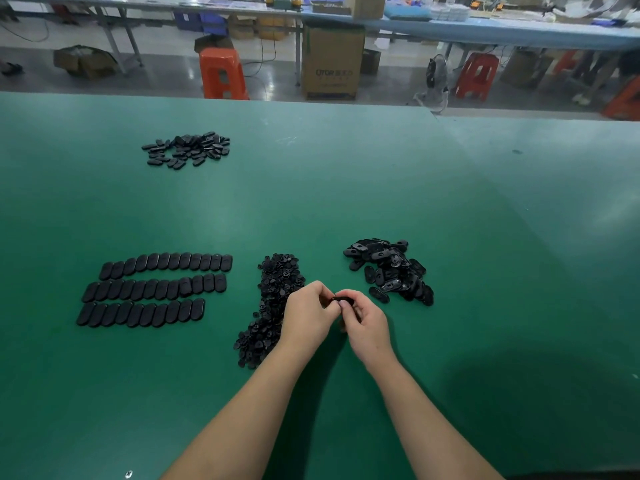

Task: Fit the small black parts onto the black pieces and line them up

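Green table (346,188) holds rows (156,289). Left hand (308,315) and right hand (363,322) pinch one piece (341,300) together. A skewed press could leave the part unseated.

Two bare forearms are showing in the head view, reaching up from the bottom edge, with no sleeve, watch, bracelet or glove covering any part that is showing. The left hand (306,315) and the right hand (365,323) are likewise showing bare, with no rings to be seen on the fingers. The fingernails are looking short and plain, though they are showing too small to tell more.
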{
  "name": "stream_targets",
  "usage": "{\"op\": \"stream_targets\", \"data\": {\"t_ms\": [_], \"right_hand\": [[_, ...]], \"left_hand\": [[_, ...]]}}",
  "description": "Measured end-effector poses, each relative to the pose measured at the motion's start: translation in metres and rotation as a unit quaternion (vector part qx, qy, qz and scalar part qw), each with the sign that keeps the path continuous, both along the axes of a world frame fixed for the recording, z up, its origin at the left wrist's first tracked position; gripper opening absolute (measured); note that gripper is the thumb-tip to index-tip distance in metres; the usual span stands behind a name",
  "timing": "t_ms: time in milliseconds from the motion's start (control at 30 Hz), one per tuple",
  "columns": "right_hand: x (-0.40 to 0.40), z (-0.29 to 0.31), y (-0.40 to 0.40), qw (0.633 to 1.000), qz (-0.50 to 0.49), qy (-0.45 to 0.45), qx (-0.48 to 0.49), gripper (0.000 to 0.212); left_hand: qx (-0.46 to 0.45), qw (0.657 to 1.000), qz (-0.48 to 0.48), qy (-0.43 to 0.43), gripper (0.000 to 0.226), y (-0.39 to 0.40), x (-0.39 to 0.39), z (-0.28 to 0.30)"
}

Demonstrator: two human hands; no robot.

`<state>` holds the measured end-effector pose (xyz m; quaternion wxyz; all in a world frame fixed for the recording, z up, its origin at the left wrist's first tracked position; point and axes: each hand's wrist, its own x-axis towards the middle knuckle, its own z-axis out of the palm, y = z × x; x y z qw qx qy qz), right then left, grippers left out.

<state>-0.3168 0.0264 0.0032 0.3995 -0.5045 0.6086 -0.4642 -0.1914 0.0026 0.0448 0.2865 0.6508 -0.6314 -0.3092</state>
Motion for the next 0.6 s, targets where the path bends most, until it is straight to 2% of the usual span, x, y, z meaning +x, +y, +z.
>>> {"op": "stream_targets", "data": {"t_ms": [167,367,500,600], "right_hand": [[0.000,-0.003,-0.001,1.000,-0.025,-0.008,-0.001,0.020],[0.000,-0.001,-0.001,0.999,-0.031,0.010,0.001,0.021],[0.000,0.001,-0.001,1.000,-0.006,-0.003,0.009,0.020],[0.000,0.003,0.001,1.000,0.002,-0.019,0.004,0.019]], "left_hand": [[-0.044,0.997,-0.043,-0.041,0.004,0.000,-0.002,0.000],[-0.109,0.985,-0.074,-0.114,0.015,0.006,-0.003,-0.003],[-0.170,0.957,-0.132,-0.196,0.028,0.007,0.006,-0.004],[-0.207,0.934,-0.144,-0.254,0.024,0.006,0.015,-0.004]]}}
